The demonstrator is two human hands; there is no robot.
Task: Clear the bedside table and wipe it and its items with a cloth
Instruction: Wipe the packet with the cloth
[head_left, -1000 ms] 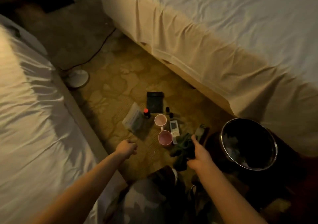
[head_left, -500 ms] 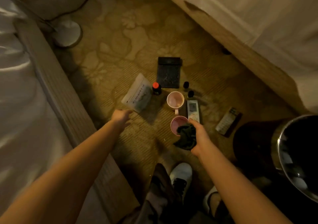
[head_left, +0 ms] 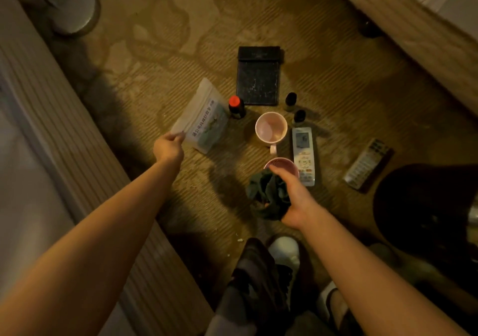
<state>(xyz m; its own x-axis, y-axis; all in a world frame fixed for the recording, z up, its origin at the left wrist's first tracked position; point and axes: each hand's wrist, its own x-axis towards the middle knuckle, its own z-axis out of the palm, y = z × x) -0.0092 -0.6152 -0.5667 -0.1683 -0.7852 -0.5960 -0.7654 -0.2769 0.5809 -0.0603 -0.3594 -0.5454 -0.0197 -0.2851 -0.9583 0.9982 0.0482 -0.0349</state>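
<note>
On the carpeted floor (head_left: pixel 160 51), my left hand (head_left: pixel 167 148) pinches the corner of a white pouch (head_left: pixel 204 118). Beside it stand two pink cups (head_left: pixel 271 128). My right hand (head_left: pixel 294 201) grips a dark cloth (head_left: pixel 265 196) bunched over the nearer cup.

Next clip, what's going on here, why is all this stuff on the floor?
A person stands over items laid on the carpet between two beds. The right hand holds a bunched dark cloth just above a pink mug, while the left hand pinches a corner of a white pouch. A second mug, white remote, small bottles and a black folder lie untouched.
</note>
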